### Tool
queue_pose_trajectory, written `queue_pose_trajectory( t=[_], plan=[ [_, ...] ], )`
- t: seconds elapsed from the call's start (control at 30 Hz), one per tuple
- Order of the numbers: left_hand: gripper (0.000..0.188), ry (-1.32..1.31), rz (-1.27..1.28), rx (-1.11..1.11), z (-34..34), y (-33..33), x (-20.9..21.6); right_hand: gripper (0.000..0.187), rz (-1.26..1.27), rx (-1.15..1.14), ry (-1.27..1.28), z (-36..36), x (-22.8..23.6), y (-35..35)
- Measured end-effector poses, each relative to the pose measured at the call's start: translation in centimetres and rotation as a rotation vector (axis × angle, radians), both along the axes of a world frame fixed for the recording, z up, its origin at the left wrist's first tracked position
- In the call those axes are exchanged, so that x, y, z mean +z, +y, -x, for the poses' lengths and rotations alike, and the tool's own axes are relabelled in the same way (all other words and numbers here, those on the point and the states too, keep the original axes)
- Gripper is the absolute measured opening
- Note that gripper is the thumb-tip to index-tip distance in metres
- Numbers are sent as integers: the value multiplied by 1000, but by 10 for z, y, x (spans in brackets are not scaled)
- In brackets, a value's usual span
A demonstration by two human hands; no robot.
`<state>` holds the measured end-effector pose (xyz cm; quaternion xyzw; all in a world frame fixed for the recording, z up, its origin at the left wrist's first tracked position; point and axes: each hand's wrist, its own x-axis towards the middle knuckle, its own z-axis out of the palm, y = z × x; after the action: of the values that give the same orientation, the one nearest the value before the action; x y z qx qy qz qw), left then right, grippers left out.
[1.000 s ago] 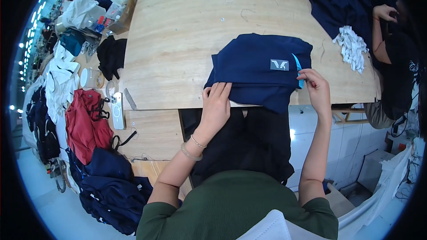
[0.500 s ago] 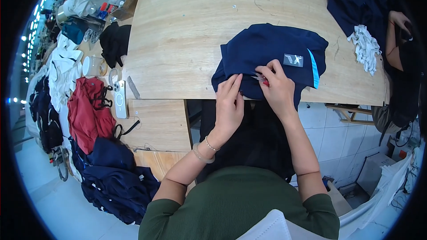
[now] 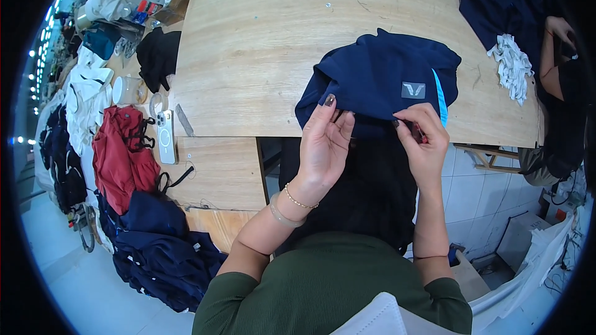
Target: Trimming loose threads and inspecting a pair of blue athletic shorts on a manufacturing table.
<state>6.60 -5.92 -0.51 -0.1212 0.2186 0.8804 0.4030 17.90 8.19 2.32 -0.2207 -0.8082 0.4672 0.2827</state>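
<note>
A navy garment [image 3: 372,74] with a light-blue stripe and a grey badge [image 3: 413,90] lies bunched at the table's front edge. My left hand [image 3: 326,142] is at its near left edge, palm turned up. Its fingers curl at the cloth edge, and its thumb is raised over the fabric. Thumb and forefinger of my right hand [image 3: 427,142] pinch the near edge below the badge. Small red-handled thread snips [image 3: 419,133] are tucked in the right palm, mostly hidden by the fingers.
On the left are a phone [image 3: 165,136], a clear plastic jar [image 3: 126,90], a red garment [image 3: 121,155] and piled navy clothes [image 3: 164,267]. White scraps [image 3: 513,68] lie at the right beside dark cloth [image 3: 496,0]. Another person's hand [image 3: 560,30] shows at far right.
My right hand has moved right and drawn the snips into its palm, now pinching the cloth edge. My left hand has turned palm up, and the garment's left part has been lifted and refolded.
</note>
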Motion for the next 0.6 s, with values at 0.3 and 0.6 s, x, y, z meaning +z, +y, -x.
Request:
queue_pose_trajectory(
  t=[0.3, 0.6],
  plan=[
    [15, 179, -27, 6, -5, 1, 28, 29, 356, -55, 113, -3, 13, 3],
    [13, 203, 38, -6, -6, 9, 47, 25, -128, -18, 85, 7, 30, 1]
  ],
)
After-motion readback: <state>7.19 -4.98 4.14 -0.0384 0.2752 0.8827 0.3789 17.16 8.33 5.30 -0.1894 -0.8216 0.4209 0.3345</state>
